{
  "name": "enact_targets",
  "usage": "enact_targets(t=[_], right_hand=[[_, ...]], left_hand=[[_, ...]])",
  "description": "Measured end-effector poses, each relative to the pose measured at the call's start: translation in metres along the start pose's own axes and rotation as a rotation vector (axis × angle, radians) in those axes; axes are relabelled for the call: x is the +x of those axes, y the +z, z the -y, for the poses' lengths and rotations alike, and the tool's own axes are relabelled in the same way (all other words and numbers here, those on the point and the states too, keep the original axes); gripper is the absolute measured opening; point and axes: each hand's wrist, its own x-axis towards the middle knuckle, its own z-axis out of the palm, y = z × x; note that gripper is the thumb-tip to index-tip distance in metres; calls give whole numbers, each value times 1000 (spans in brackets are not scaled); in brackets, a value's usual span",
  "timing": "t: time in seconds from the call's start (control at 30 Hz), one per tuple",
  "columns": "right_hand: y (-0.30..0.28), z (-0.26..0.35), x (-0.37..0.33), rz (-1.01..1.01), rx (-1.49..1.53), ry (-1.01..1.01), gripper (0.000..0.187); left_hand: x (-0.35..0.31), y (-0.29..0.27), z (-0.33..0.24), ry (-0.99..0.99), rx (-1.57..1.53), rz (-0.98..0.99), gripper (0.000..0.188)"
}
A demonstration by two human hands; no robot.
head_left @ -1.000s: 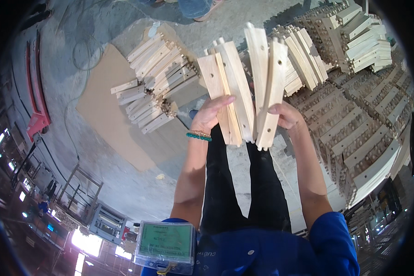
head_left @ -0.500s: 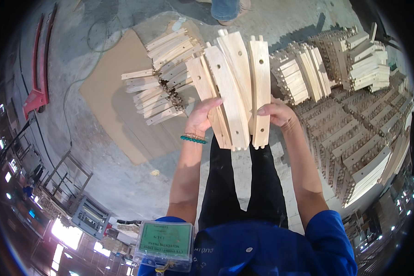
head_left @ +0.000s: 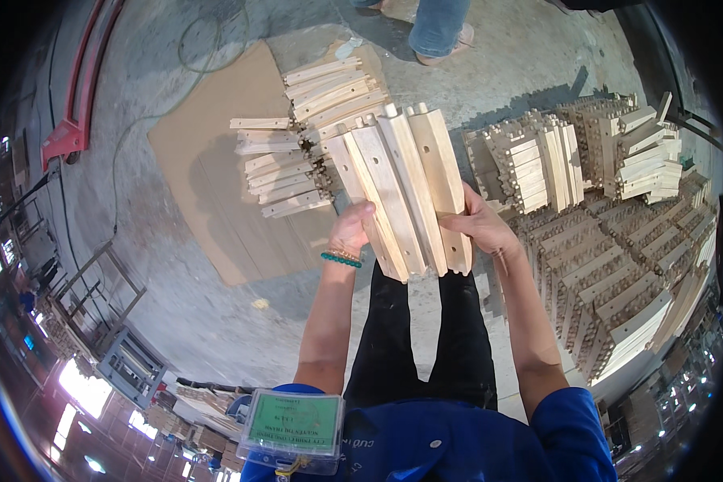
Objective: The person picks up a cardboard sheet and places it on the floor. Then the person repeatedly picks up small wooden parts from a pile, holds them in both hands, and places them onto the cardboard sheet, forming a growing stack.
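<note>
Between my two hands is a bundle of pale wooden slats (head_left: 398, 189), slightly curved, with round pegs at their ends and small drilled holes. My left hand (head_left: 352, 228) grips the bundle's left side, thumb over the front; a bead bracelet sits on that wrist. My right hand (head_left: 484, 223) clasps the right side, its thumb across the rightmost slat. The slats point away from me, held above my legs, side by side and slightly fanned at the far end. The fingers beneath are mostly hidden.
Smaller piles of slats (head_left: 281, 177) lie on a flat cardboard sheet (head_left: 209, 193) to the left. Large stacks of slats (head_left: 610, 257) fill the right side. A red pallet jack (head_left: 71, 132) stands far left. Another person's leg (head_left: 439, 28) is at the far edge.
The slats have been drawn closer together and turned, closing the gap before the rightmost one. The bundle sits slightly lower in view. The other person's leg has shifted right, and the view has tilted.
</note>
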Motion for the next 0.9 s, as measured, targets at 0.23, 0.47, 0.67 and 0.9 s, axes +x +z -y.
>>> enact_targets(t=[0.23, 0.47, 0.67, 0.9], right_hand=[[35, 8, 10, 4, -212, -131, 70], [25, 1, 32, 94, 86, -16, 63], [19, -13, 41, 39, 53, 19, 64], [46, -10, 62, 221, 98, 197, 64]], left_hand=[[-28, -10, -8, -24, 173, -103, 53], [-31, 47, -43, -21, 30, 111, 81], [-23, 34, -41, -14, 3, 200, 71], [-42, -67, -27, 115, -122, -104, 46]])
